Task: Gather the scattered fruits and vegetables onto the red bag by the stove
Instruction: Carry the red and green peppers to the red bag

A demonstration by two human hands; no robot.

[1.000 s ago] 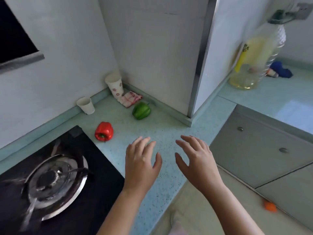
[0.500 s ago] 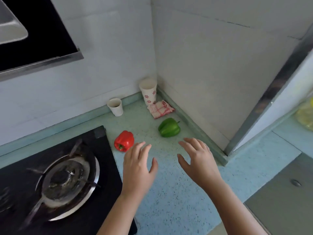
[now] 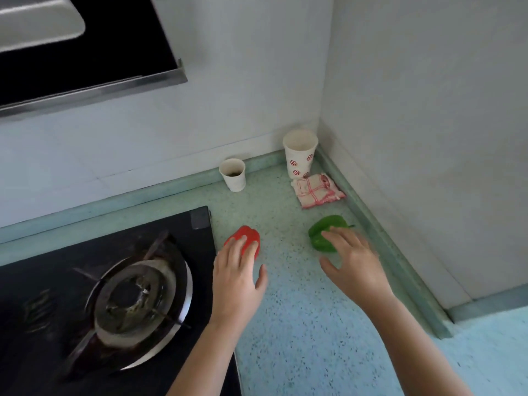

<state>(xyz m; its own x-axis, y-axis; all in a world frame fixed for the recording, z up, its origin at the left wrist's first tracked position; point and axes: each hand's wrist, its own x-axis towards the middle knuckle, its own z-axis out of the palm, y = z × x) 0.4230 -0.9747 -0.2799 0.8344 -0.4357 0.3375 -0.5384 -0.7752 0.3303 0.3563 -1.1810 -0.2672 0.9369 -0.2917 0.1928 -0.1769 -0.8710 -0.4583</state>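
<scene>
**Inspector:** Where are the peppers?
**Recorder:** The red pepper [image 3: 249, 234] is on the counter [image 3: 300, 324], just beside the stove [image 3: 43, 267]. The green pepper [image 3: 323, 230] is near the corner wall.
**Inspector:** Hands?
**Recorder:** Your left hand [image 3: 237, 277] lies over the red one, fingers straight. Your right hand [image 3: 355, 265] is spread over the green. Neither has closed.

White cup [image 3: 300, 155], red motifs; red pepper [image 3: 249, 235]; green pepper [image 3: 321, 231]; cloth [image 3: 315, 190] seemingly red-checked.

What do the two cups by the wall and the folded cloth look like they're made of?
Small plain white cup: likely paper, matte, thin rim. Tall white cup with red printed motifs: likely paper too, matte. Folded white cloth with red check lines: woven fabric, soft creases; fibre unclear.
</scene>
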